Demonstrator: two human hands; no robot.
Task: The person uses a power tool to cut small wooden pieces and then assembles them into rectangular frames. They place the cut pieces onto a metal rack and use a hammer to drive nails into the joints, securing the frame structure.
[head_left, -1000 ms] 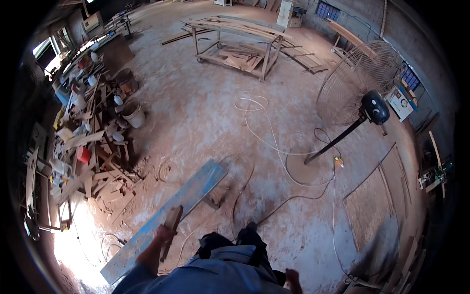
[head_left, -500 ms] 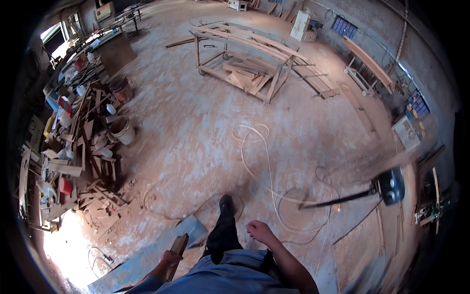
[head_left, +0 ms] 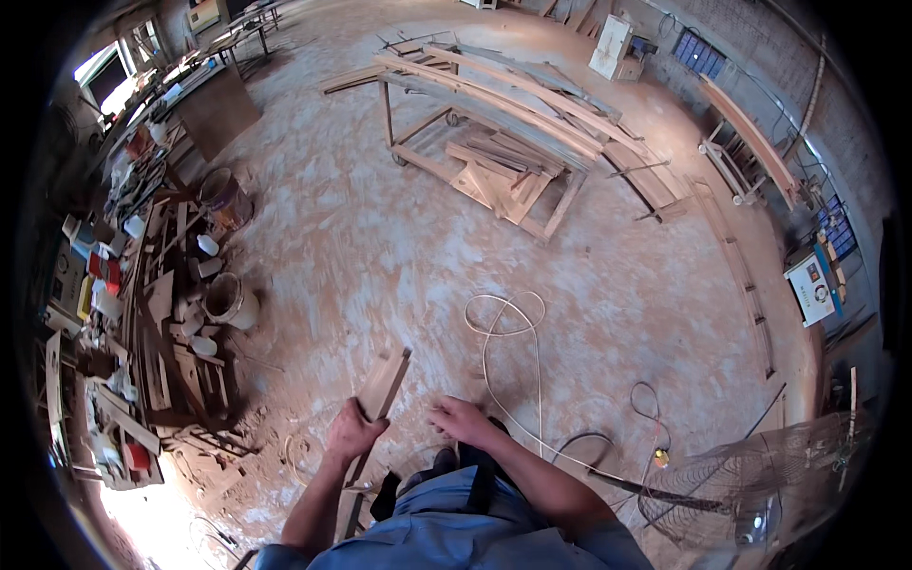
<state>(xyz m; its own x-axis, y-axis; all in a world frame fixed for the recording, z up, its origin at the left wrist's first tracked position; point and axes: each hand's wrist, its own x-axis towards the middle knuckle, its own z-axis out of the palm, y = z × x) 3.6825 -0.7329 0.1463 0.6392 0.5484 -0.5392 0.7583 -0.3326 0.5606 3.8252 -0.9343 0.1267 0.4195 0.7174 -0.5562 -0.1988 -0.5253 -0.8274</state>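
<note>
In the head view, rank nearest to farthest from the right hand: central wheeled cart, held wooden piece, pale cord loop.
1. Held wooden piece, in the left hand.
2. Pale cord loop, on the floor ahead.
3. Central wheeled cart, beyond the loop.

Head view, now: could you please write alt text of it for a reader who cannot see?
A person's left hand grips a length of wood above a workshop floor, with the right hand apart to its right. Ahead stands a wheeled cart loaded with timber; scrap wood and a bucket are at left, a wire-caged fan at lower right.
</note>
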